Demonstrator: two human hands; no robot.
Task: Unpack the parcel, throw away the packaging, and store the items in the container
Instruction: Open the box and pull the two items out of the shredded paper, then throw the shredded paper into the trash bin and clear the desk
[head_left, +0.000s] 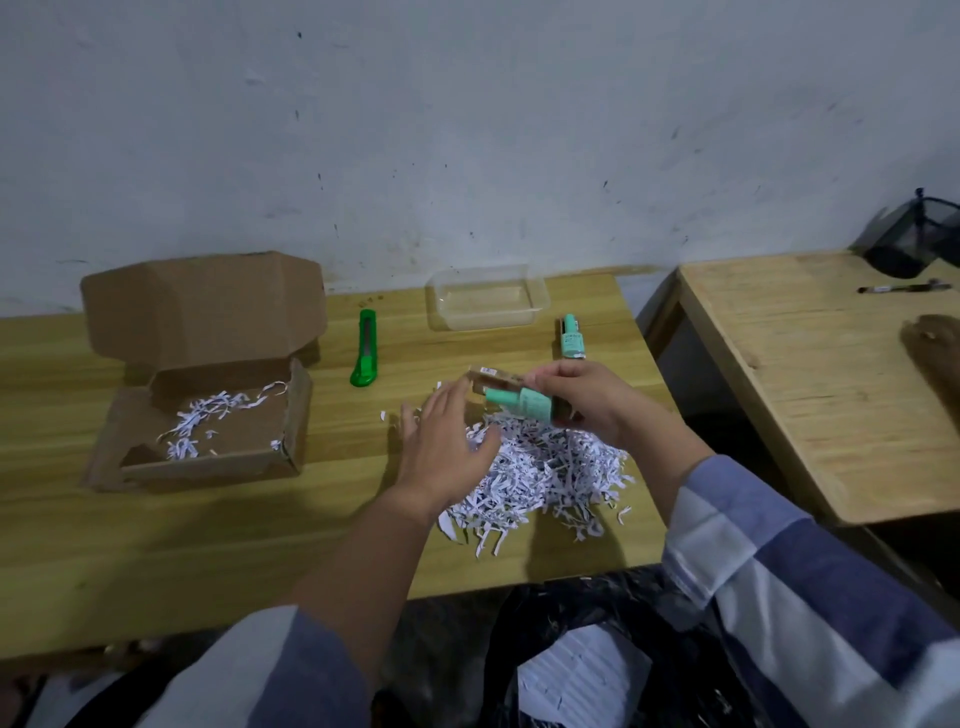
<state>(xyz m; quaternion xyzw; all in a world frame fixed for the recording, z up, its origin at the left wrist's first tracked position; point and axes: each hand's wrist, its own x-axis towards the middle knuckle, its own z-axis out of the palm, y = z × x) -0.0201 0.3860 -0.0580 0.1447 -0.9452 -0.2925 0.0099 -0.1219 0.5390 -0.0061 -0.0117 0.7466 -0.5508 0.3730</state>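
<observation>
My right hand (582, 400) grips a small teal bottle (519, 402) together with a small brown box (493, 379), above a heap of white shredded paper (540, 478) on the wooden table (208, 545). My left hand (447, 441) hovers with straight fingers beside the bottle, over the heap's left edge. A second teal bottle (571, 338) lies near the clear plastic container (488, 304) at the back of the table. The opened cardboard parcel (208, 374) sits at the left with a few paper shreds inside.
A green utility knife (364, 351) lies between the parcel and the container. A black rubbish bag (597, 654) holding white paper hangs below the table's front edge. At the right stands a second wooden table (810, 389) with a pen (904, 287) and a black mesh holder (919, 234).
</observation>
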